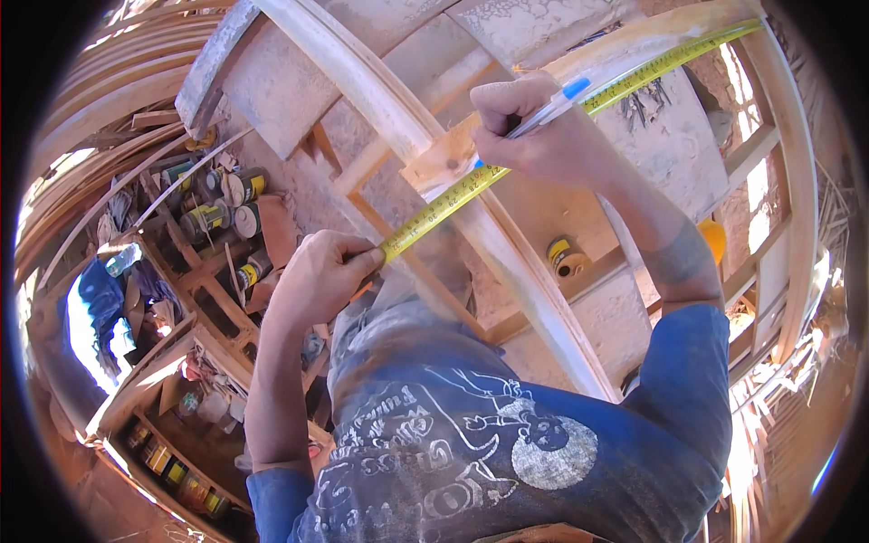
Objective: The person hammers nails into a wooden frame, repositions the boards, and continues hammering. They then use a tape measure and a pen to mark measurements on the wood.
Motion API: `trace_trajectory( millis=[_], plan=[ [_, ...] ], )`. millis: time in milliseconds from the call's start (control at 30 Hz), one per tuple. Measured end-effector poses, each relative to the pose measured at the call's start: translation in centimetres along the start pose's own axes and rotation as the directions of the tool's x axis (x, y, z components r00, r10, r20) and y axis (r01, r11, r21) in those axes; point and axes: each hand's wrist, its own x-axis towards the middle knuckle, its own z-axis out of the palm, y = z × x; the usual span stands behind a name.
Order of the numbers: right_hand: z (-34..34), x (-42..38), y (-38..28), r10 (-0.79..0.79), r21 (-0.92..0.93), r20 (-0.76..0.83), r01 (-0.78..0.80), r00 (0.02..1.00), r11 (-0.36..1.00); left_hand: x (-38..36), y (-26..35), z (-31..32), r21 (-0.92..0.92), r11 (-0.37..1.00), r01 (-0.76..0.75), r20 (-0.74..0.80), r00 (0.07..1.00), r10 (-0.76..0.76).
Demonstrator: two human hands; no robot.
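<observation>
My left hand is closed on the near end of a yellow tape measure. The tape runs taut up and to the right, along a wooden board that lies across the work surface. In my right hand is a pen with a clear barrel and a blue cap, gripped in the fist. Its blue tip meets the wood beside the tape's edge, near the board's left end. The tape's case is not visible; my left fingers cover that end.
A long wooden moulding crosses under the tape. Several paint cans stand at left, by a wooden shelf unit. Another can sits below, within the bench frame. Stacked timber strips fill the upper left.
</observation>
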Motion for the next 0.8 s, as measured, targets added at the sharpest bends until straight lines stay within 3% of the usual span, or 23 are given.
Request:
trace_trajectory(
  millis=[500, 800],
  plan=[
    [0.31, -0.04, 0.06, -0.032, -0.011, -0.02, 0.031, 0.999, 0.999, -0.02, -0.32, 0.36, -0.02, 0.999, -0.026, -0.054, 0.998, 0.025],
    [0.32, -0.08, -0.19, -0.026, -0.035, -0.03, 0.025, 0.999, 0.999, 0.05, -0.05, -0.01, 0.013, 1.0, 0.003, 0.0, 1.0, -0.003]
  ],
)
